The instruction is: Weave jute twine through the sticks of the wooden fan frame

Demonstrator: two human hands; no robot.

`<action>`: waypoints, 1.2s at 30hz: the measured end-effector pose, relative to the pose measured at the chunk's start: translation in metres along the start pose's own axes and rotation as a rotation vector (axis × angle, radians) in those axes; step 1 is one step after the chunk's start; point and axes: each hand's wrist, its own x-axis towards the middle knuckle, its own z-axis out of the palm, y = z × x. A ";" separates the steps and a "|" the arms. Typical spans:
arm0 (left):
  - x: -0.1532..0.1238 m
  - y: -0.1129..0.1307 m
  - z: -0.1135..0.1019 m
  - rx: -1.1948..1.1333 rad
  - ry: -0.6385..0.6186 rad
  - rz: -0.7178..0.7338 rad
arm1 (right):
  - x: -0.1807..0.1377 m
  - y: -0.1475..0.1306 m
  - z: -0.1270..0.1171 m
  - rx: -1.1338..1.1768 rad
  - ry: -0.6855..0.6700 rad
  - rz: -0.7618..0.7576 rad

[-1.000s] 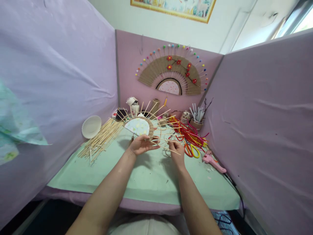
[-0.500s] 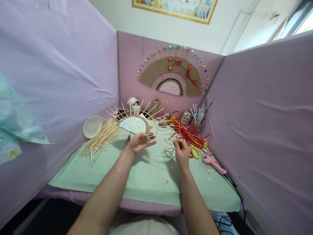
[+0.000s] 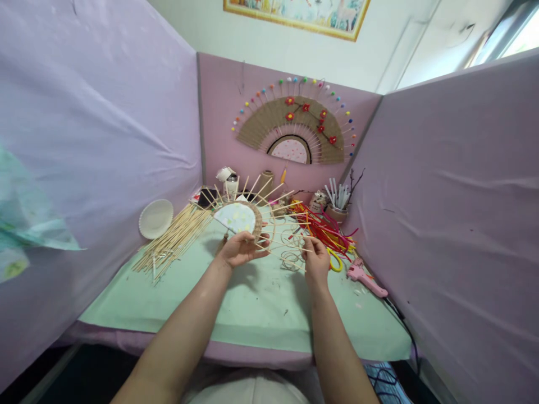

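Note:
My left hand point(image 3: 243, 249) grips the lower right part of a half-round fan frame point(image 3: 233, 217), its fingers round the brown twine-wrapped rim. The frame has a pale floral cloth centre, and thin bamboo sticks point(image 3: 290, 214) radiate from it through a thin ring. At the right, my right hand point(image 3: 318, 262) is closed, with thumb and forefinger pinching near the outer end of one lower stick; whether twine is also between the fingertips I cannot tell. Loops of thin twine point(image 3: 291, 260) lie on the table just left of this hand.
Loose bamboo sticks point(image 3: 170, 241) and a white scalloped dish point(image 3: 156, 219) are at the left. Red and yellow pipe cleaners point(image 3: 322, 227), yellow-handled scissors point(image 3: 336, 261) and a pink glue gun point(image 3: 365, 279) with a cable lie right. A finished fan point(image 3: 295, 120) hangs behind.
The fan frame has turned and tilted slightly in my left hand, its sticks now spread lower at the right. My right hand has shifted slightly and stays closed by the stick ends.

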 end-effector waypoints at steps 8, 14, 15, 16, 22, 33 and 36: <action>0.009 -0.031 0.007 -0.034 -0.163 -0.164 | 0.001 0.004 0.001 -0.090 0.025 0.011; 0.013 -0.040 0.006 -0.040 -0.210 -0.231 | -0.003 -0.002 0.003 -0.082 0.063 0.032; 0.013 -0.040 0.006 -0.033 -0.228 -0.237 | -0.004 -0.003 0.004 -0.075 0.056 0.041; 0.014 -0.040 0.006 -0.024 -0.243 -0.238 | -0.004 -0.004 0.004 -0.069 0.046 0.047; 0.013 -0.035 0.005 0.002 -0.224 -0.208 | -0.005 -0.007 0.005 -0.031 0.068 0.058; 0.009 -0.019 0.003 -0.042 -0.075 -0.146 | 0.001 0.002 0.000 0.048 0.049 0.060; 0.010 -0.014 -0.002 -0.036 -0.092 -0.116 | 0.004 -0.001 -0.002 0.114 0.042 0.105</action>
